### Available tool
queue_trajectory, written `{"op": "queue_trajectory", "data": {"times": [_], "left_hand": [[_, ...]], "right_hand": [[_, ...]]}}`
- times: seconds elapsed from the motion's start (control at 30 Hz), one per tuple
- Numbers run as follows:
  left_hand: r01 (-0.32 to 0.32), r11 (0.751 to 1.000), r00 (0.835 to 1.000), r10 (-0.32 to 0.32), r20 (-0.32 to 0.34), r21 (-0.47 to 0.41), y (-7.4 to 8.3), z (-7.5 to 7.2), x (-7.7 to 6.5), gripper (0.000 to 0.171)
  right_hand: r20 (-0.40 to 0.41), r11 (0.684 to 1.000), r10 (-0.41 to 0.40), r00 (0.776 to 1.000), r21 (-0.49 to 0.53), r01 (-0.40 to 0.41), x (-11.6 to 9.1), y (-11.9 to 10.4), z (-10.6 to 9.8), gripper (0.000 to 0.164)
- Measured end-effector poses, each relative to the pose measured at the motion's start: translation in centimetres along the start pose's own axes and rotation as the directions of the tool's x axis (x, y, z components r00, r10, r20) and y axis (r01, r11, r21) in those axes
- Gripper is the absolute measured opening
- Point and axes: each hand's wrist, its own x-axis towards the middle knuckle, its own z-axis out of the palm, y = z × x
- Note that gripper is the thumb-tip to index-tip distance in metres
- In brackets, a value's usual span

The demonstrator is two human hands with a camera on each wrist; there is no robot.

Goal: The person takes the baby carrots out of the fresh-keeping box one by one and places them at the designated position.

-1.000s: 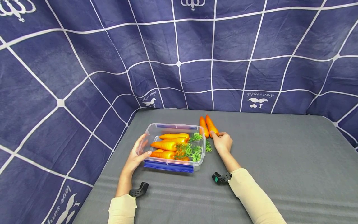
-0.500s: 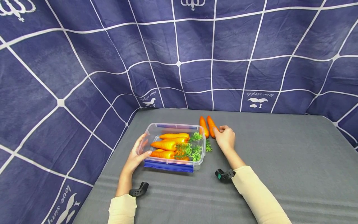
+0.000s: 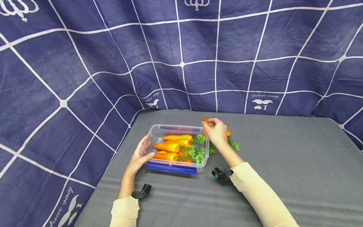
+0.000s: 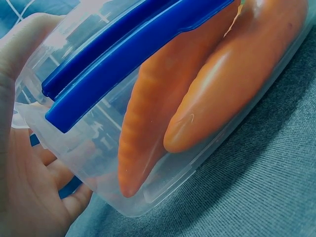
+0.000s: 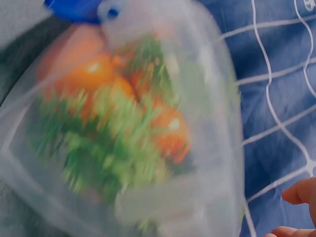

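A clear plastic food container [image 3: 171, 163] with blue clips [image 4: 118, 64] holds several orange carrots [image 3: 167, 147] with green leafy tops [image 3: 199, 151]. My left hand [image 3: 139, 160] grips its left end, thumb over the front rim and fingers round the far side. Beyond the container's right end, my right hand [image 3: 217, 132] is at the tip of a loose carrot [image 3: 205, 120], with thumb and forefinger apart. This hand partly hides a second loose carrot [image 3: 228, 133], whose leaves [image 3: 233, 145] show on its right. In the right wrist view, only fingertips [image 5: 298, 191] appear at the right edge.
Grey cloth [image 3: 283, 157] covers the table. A dark blue curtain [image 3: 241, 47] with white lines hangs behind it and along the left side. Each wrist wears a black camera mount [image 3: 222, 173].
The second loose carrot has shifted right, away from the other one. My right hand has let go of it and moved left to the other carrot's tip. My left hand stays on the container.
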Motion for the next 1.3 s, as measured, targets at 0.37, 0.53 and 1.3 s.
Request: {"op": "queue_trajectory", "data": {"times": [0.37, 0.53, 1.3], "left_hand": [[-0.001, 1.000, 1.000, 0.001, 0.003, 0.001, -0.3, -0.1, 0.2, 0.077], [0.006, 1.000, 1.000, -0.006, 0.001, 0.009, -0.3, 0.0, 0.2, 0.076], [0.010, 1.000, 1.000, -0.010, -0.006, 0.015, 0.1, 0.0, -0.1, 0.076]], "right_hand": [[0.254, 0.994, -0.090, 0.963, -0.031, 0.101, -0.7, -3.0, 2.1, 0.035], [0.422, 0.975, -0.174, 0.890, -0.053, 0.216, -0.9, -2.9, 3.0, 0.032], [0.676, 0.853, -0.214, 0.705, -0.223, 0.473, -1.1, -1.7, 4.7, 0.040]]}}
